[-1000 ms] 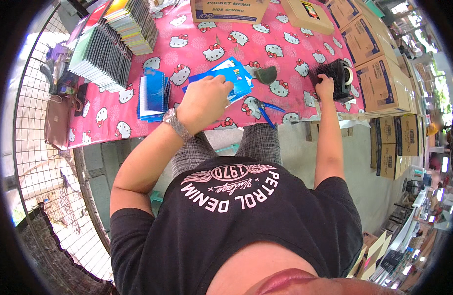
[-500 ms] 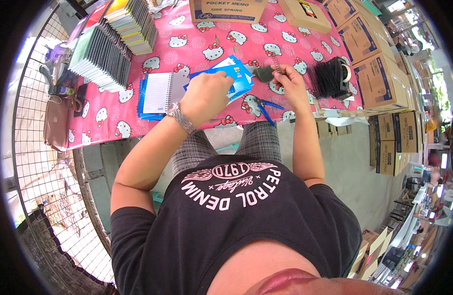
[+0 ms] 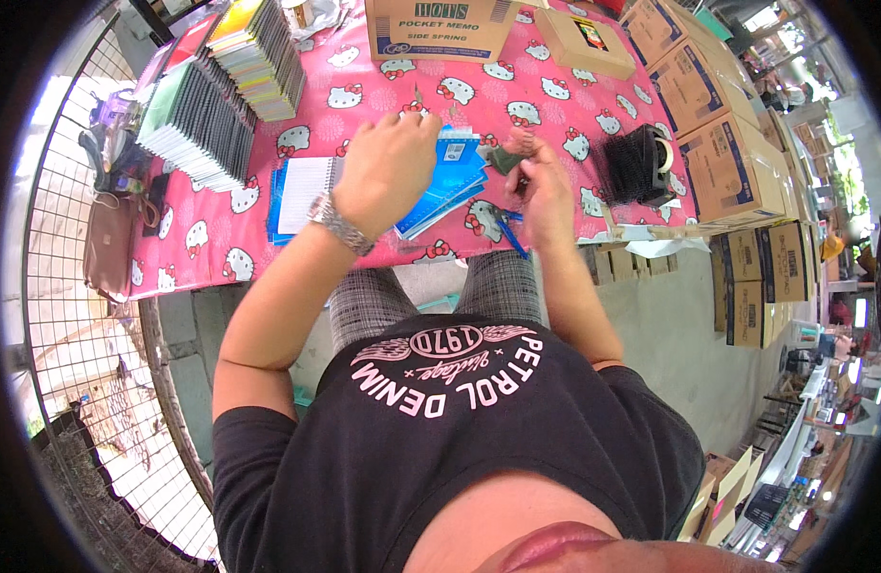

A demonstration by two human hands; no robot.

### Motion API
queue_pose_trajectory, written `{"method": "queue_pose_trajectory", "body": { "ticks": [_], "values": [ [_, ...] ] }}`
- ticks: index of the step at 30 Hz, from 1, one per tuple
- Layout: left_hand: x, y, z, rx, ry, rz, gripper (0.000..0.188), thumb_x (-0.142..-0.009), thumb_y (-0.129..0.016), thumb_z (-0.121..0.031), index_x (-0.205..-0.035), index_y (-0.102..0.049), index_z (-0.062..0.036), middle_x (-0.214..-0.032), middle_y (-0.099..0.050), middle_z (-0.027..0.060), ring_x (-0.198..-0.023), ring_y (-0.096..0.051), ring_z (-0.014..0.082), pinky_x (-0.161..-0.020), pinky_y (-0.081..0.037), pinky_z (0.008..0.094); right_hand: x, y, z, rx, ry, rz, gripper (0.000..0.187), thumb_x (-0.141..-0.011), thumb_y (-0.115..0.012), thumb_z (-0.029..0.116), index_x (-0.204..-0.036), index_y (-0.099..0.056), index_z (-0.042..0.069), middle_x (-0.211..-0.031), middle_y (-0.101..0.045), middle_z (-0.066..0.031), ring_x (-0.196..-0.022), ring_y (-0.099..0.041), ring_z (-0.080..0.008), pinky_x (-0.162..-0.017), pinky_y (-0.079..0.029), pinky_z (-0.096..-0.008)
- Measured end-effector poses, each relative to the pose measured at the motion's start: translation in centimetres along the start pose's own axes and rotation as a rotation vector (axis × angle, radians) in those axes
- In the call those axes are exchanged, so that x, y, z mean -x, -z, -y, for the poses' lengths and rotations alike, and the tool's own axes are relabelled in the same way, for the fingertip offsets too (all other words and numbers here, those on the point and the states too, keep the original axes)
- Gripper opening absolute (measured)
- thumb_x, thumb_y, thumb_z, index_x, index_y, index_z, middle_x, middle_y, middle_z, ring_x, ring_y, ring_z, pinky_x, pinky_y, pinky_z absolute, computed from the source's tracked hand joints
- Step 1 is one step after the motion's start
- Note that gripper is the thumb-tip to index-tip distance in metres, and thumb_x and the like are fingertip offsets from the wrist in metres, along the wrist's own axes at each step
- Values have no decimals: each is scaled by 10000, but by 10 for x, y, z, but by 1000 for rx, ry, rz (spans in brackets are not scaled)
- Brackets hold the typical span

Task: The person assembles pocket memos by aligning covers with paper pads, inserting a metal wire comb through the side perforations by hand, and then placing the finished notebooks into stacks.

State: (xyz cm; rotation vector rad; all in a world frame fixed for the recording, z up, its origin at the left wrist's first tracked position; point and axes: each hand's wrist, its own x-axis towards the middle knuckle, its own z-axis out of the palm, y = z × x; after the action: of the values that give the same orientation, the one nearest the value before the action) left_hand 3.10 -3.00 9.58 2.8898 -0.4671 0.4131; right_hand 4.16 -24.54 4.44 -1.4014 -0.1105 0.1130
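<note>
My left hand (image 3: 391, 172), with a metal watch (image 3: 337, 224) on its wrist, is curled over the far part of a blue notebook (image 3: 452, 177). Its fingertips and thumb are hidden underneath. This notebook lies with a white label up on other blue ones. Left of it rests an open spiral notebook with lined white pages (image 3: 307, 194). Pinched and blurred, my right hand (image 3: 546, 191) holds a thin, dark wire coil that is hard to see. Just beyond its fingers lies a small dark green thing (image 3: 503, 160). Blue-handled pliers (image 3: 509, 232) lie near the table edge.
Tall stacks of spiral notebooks (image 3: 200, 129) stand at the far left. A tape dispenser (image 3: 662, 172) and a tangle of black wire coils (image 3: 627, 167) sit at the right. Cardboard boxes (image 3: 732, 162) line the right side; another box (image 3: 440, 29) stands at the back.
My left hand has risen away from me and slightly left. The top blue notebook now shows a labelled face instead of its lettered cover. My right hand has come nearer the pliers.
</note>
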Motion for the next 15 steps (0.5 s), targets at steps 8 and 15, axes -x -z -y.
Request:
{"method": "queue_pose_trajectory", "body": {
  "ticks": [8, 15],
  "values": [
    [-8, -18, -11, 15, -77, -99, 270, -839, -590, -174, -1087, -563, -71, -983, -614, 88, -983, -594, 261, -853, -425, 420, 0, -25, 5, 384, 136, 118, 556, -1045, -356, 421, -1424, -445, 24, -942, -651, -92, -739, -553, -126, -689, -460, -276],
    [-5, -14, -9, 75, -213, -83, 252, -855, -610, -216, -1064, -574, -82, -996, -608, 71, -1006, -573, 249, -885, -401, 424, -25, 3, 41, 769, 474, 281, 359, -909, -614, 62, -1261, -649, 122, -938, -575, -34, -785, -531, -135, -764, -463, -264]
  ]
}}
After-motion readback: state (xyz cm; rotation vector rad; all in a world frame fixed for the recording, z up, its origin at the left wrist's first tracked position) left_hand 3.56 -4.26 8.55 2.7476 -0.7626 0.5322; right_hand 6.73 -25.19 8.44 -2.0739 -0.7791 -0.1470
